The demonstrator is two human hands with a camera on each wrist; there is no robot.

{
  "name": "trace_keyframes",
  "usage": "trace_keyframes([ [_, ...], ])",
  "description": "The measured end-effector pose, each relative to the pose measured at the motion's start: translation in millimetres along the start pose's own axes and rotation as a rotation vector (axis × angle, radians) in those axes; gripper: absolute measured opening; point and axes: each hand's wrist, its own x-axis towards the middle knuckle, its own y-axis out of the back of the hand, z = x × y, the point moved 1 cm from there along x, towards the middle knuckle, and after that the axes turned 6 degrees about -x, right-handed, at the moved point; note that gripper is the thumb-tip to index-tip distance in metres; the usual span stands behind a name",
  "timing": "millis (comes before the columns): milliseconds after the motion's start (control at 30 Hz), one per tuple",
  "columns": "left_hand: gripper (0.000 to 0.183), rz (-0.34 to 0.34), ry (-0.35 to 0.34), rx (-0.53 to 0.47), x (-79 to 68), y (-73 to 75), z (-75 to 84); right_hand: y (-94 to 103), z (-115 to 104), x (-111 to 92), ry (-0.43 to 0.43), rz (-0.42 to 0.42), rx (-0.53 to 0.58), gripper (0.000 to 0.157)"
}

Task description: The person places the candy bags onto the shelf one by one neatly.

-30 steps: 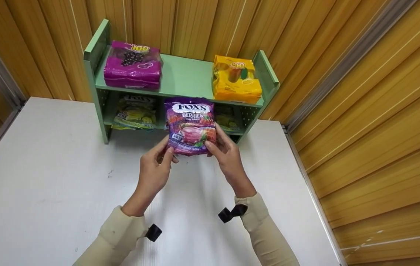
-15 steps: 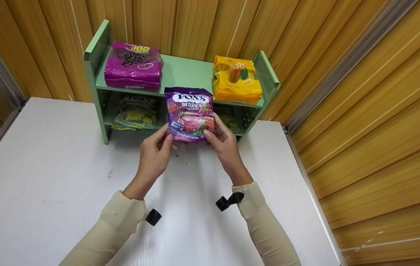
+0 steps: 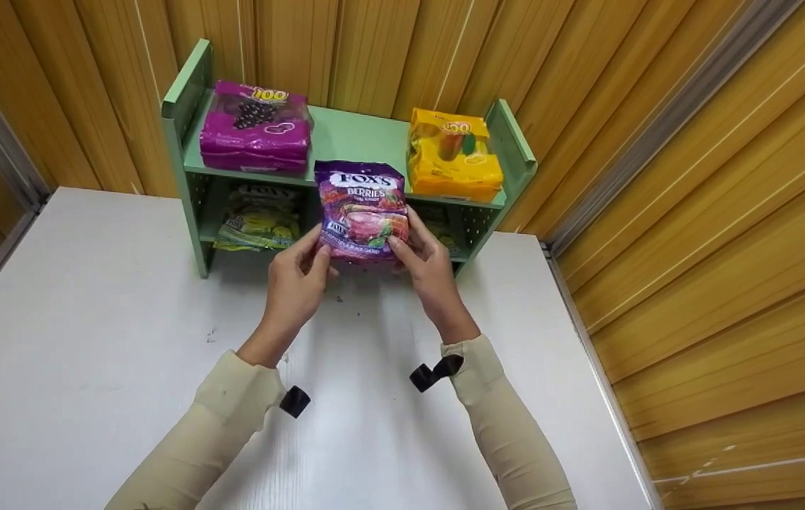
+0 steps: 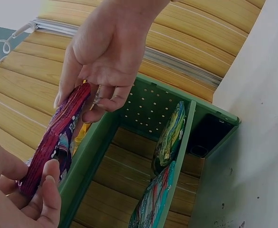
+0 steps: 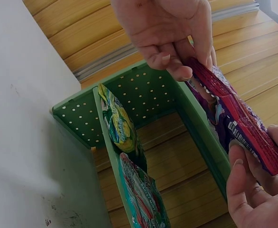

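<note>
Both hands hold a purple pack of Fox's Berries candy (image 3: 362, 205), its printed front tilted up. At its lower left corner the left hand (image 3: 296, 282) pinches it, thumb in front. On the lower right side the right hand (image 3: 434, 280) grips it the same way. In the left wrist view the candy pack (image 4: 53, 137) shows edge-on between the hands. The pack's top edge overlaps the front of the green shelf's (image 3: 356, 142) upper board in the head view; whether they touch, I cannot tell.
On the upper board sit a magenta candy pack (image 3: 255, 131) at left and a yellow one (image 3: 453, 156) at right. Below stand yellow-green candy bags (image 3: 257, 219) and a teal-red bag (image 5: 141, 194). The white table (image 3: 126, 340) meets wood-patterned walls.
Both hands have carried the purple candy pack forward and up toward the upper board, more slowly in the last half second. The shelf and other packs stay put.
</note>
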Motion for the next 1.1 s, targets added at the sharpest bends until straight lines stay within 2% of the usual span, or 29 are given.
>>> trace_keyframes([
  [133,0.046,0.013,-0.013,-0.007,3.7,0.3,1.6,0.5,0,2,0.036,-0.028,0.028,0.070],
  [267,0.046,0.040,-0.049,-0.019,7.4,1.3,2.0,0.8,3,4,0.108,-0.082,0.077,0.080],
  [367,0.049,0.041,-0.079,-0.029,9.3,1.9,1.8,0.7,6,7,0.131,-0.089,0.075,0.083],
  [567,0.059,0.036,-0.127,-0.039,15.9,1.7,-2.0,-1.4,6,11,0.121,-0.022,0.015,0.083],
  [900,0.052,0.128,-0.197,-0.070,23.3,-0.4,-2.3,-8.0,1,17,0.067,0.121,0.012,0.071],
  [1100,0.050,0.186,-0.200,-0.052,25.5,-2.5,1.1,-12.5,0,19,0.069,0.193,0.010,0.062],
])
